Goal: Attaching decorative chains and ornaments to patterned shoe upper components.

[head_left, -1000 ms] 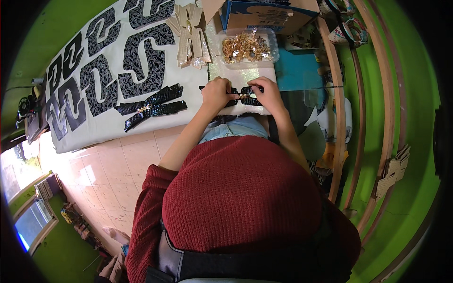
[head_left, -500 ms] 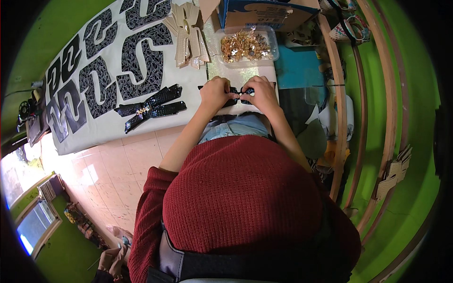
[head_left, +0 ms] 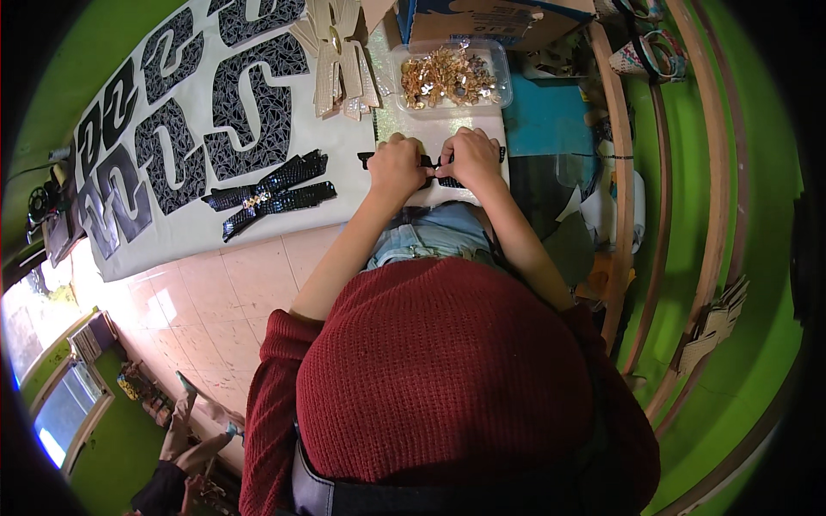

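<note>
Both of my hands meet over a shiny black textured bow (head_left: 449, 182) at the table's front edge. My left hand (head_left: 398, 170) pinches its middle from the left, fingers curled. From the other side, my right hand (head_left: 471, 160) grips close by with thumb and fingertips. Knuckles hide most of the bow's centre, and only its ends and a bit below the right hand show. Left of my hands lies another black bow (head_left: 297, 181) with a gold ornament (head_left: 256, 200) at its middle. Beyond my hands is a clear plastic box (head_left: 508, 82) of small gold pieces (head_left: 447, 77).
Black patterned S-shaped cutouts (head_left: 249, 99) lie across the pale table cover (head_left: 344, 185). A cream bow (head_left: 334, 77) rests left of the box; a cardboard box (head_left: 551, 21) stands behind. Wooden rails (head_left: 615, 138) run along the right. Another person's limbs (head_left: 182, 430) show at lower left.
My hands stay on the bow with slightly shifted fingers; a small gold glint between them is now hidden. The view has shifted a little. At lower left, the other person's limbs have moved.
</note>
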